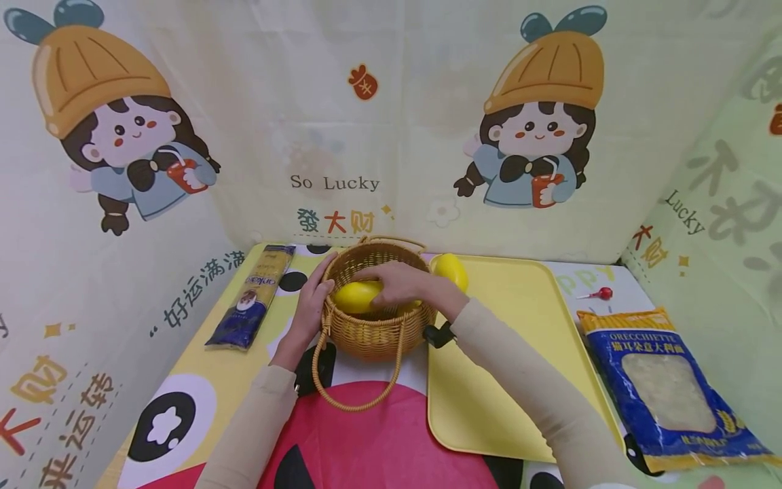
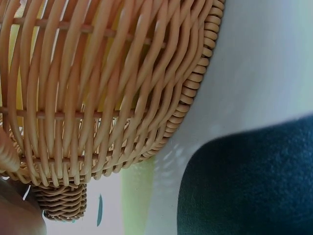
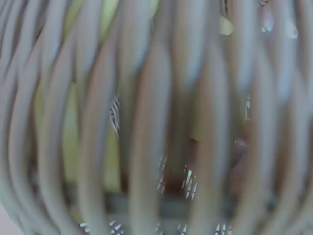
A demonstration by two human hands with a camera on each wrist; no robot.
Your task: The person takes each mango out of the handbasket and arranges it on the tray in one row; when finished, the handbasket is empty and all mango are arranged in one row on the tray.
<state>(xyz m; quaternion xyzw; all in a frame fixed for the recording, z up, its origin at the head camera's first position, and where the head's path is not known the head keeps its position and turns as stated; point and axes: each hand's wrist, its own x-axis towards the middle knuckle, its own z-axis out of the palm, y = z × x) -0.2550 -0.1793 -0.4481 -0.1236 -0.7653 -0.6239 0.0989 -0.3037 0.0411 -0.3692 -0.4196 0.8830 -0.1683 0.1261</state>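
Note:
A round wicker basket [image 1: 375, 339] stands in the middle of the table, its looped handle [image 1: 357, 409] drooping over the front. My left hand [image 1: 311, 305] holds the basket's left rim, thumb near the top edge. Inside the basket, my right hand [image 1: 397, 282] grips a yellow lemon [image 1: 354, 299], fingers over its far side. More yellow shows under that hand, partly hidden. Another lemon [image 1: 451, 272] lies at the tray's far left corner, behind the right wrist. The left wrist view shows the woven wall [image 2: 98, 88] close up; in the right wrist view, blurred wicker strands [image 3: 146, 117] fill the picture.
A yellow tray [image 1: 501, 326] lies right of the basket, under the right forearm. Beyond it are a blue pasta bag [image 1: 668, 387] and a red lollipop [image 1: 605, 293]. A long pasta packet [image 1: 252, 299] lies at the left. Patterned cloth walls [image 1: 397, 136] close the back and sides.

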